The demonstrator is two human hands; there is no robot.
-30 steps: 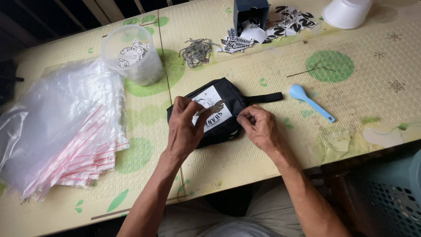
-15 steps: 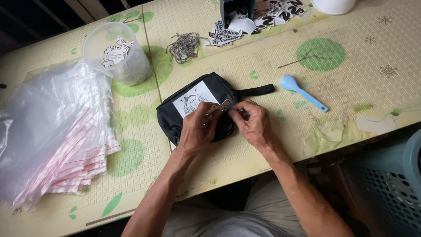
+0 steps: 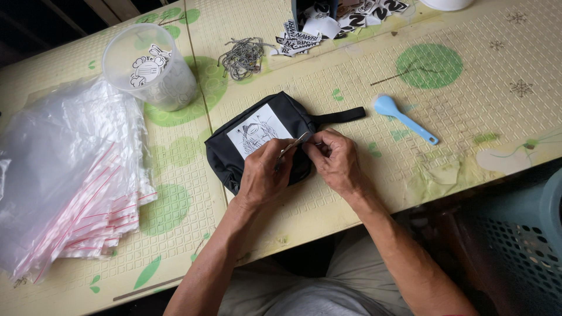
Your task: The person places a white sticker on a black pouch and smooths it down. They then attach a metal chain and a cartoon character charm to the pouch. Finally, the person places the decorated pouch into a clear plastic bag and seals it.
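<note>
Left hand (image 3: pixel 263 172) and right hand (image 3: pixel 333 158) pinch small metal piece (image 3: pixel 293 144) together over black pouch (image 3: pixel 260 137); blue spoon (image 3: pixel 404 117) lies near.

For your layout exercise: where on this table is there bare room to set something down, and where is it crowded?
Bare mat lies right of the blue spoon, around the green circle, and along the near edge between the plastic bags and the left hand. It is crowded at the far edge: tub, metal chains, stickers. Both hands, with the right hand, cover the black pouch.
</note>
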